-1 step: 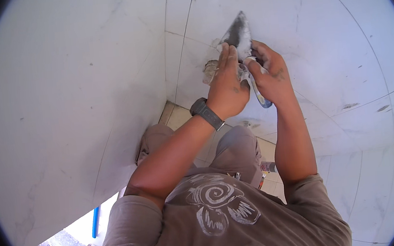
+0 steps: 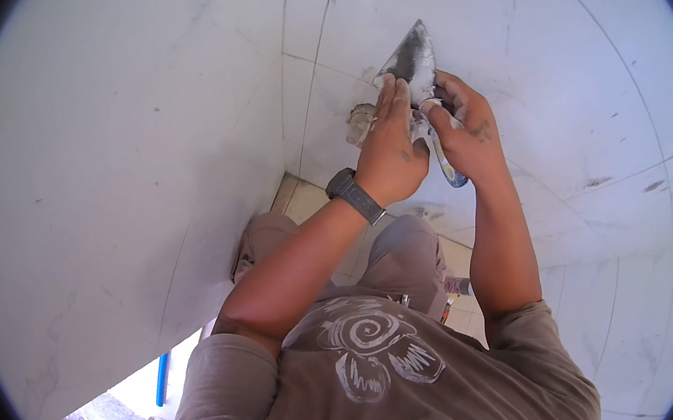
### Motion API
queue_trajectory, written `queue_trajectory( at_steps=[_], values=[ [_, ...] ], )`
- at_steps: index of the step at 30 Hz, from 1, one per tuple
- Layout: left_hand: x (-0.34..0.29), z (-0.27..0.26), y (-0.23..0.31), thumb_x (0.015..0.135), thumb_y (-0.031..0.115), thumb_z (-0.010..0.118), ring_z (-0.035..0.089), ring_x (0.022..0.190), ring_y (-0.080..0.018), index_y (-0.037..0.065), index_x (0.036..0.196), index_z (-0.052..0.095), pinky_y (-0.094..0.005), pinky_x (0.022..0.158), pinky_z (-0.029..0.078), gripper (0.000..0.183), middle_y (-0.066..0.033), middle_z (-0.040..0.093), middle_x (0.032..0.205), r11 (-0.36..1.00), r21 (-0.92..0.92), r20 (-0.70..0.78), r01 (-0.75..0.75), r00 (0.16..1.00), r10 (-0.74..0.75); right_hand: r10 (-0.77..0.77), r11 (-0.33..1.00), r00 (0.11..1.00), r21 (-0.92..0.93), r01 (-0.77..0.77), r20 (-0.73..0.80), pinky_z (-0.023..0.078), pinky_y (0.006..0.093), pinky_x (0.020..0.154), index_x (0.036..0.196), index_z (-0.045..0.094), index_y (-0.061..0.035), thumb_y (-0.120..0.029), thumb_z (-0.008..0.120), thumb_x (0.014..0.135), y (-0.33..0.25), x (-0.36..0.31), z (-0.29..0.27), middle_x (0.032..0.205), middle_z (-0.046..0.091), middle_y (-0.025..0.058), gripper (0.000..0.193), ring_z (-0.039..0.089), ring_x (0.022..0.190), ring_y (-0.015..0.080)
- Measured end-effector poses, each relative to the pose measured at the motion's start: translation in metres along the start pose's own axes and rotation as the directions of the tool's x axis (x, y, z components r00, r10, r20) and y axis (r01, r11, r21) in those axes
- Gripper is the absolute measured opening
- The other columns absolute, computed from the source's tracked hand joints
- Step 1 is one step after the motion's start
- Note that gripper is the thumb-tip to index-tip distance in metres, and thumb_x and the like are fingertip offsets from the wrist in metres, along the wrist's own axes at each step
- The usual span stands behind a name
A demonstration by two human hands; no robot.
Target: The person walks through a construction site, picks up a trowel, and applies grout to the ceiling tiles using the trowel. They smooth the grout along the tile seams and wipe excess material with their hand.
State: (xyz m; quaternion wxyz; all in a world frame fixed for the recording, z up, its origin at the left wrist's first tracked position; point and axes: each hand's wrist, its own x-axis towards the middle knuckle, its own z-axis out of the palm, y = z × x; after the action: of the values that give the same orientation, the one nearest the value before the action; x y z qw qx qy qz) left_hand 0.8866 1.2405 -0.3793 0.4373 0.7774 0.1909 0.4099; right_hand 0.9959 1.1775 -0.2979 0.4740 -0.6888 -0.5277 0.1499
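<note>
My right hand [image 2: 467, 126] is closed round the handle of a pointed trowel [image 2: 407, 61], whose tip points up and away from me. White paste smears the dark blade, mostly along its right side. My left hand [image 2: 395, 142] has its fingers stretched out, and their tips lie at the blade's lower left edge. The trowel's handle end [image 2: 453, 173] shows blue and pale below my right thumb. Just left of my left hand, a roundish, pale, crusted piece [image 2: 361, 123] sits against the tiled wall; its kind is not clear.
White marbled tiles [image 2: 570, 95] with thin dark joints face me, and a large pale wall [image 2: 125, 150] stands close on the left. My bent knees [image 2: 403, 256] are below my hands. A blue pipe-like piece [image 2: 162, 380] stands at the lower left. A small cylindrical container [image 2: 458, 286] is beside my right elbow.
The trowel and my right hand have shifted slightly to the right. My left hand has barely moved.
</note>
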Motion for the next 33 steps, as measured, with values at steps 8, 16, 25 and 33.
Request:
queue_trajectory(
  at_steps=[8,16,25,33],
  values=[
    [0.011,-0.003,0.004,0.083,0.001,0.062,0.022,0.153,-0.0485,-0.014,0.155,0.022,-0.0463,0.124,0.026,0.084,-0.0386,0.02,0.161,1.0,0.005,-0.022,-0.031,0.999,0.031,-0.009,0.995,0.998,-0.099,0.003,-0.061,0.054,0.0363,0.087,0.13,0.061,0.0059,-0.01,0.056,0.092,-0.011,0.008,-0.001,0.106,0.072,0.0199,0.042,0.071,0.092,0.0249],
    [0.007,-0.004,-0.002,0.082,0.001,0.061,0.021,0.153,-0.0488,-0.013,0.155,0.021,-0.0485,0.124,0.027,0.085,-0.0384,0.019,0.162,1.0,0.01,-0.047,-0.01,0.999,0.01,-0.059,0.997,0.998,-0.049,0.059,-0.004,0.055,0.0356,0.088,0.129,0.062,0.0052,-0.008,0.056,0.092,-0.004,0.01,0.004,0.107,0.072,0.0224,0.04,0.07,0.098,0.0248],
    [0.035,-0.046,0.005,0.081,-0.003,0.063,0.025,0.15,-0.0514,-0.014,0.154,0.022,-0.0475,0.122,0.03,0.085,-0.0403,0.024,0.159,0.986,0.153,-0.198,-0.06,0.976,0.09,-0.402,0.908,0.915,-0.122,0.4,0.005,0.054,0.0401,0.088,0.124,0.066,0.0033,-0.013,0.057,0.089,-0.032,0.056,0.024,0.101,0.072,0.0237,0.039,0.071,0.09,0.033],
    [0.037,-0.048,-0.004,0.083,0.001,0.064,0.023,0.152,-0.0489,-0.015,0.154,0.02,-0.0459,0.124,0.027,0.085,-0.0389,0.023,0.16,0.993,0.097,-0.092,-0.071,0.993,0.08,-0.138,0.955,0.977,-0.241,0.174,0.162,0.053,0.0343,0.077,0.115,0.068,0.0083,-0.009,0.059,0.085,-0.07,0.07,0.012,0.084,0.07,0.0133,0.035,0.068,0.079,0.0197]
  ],
)
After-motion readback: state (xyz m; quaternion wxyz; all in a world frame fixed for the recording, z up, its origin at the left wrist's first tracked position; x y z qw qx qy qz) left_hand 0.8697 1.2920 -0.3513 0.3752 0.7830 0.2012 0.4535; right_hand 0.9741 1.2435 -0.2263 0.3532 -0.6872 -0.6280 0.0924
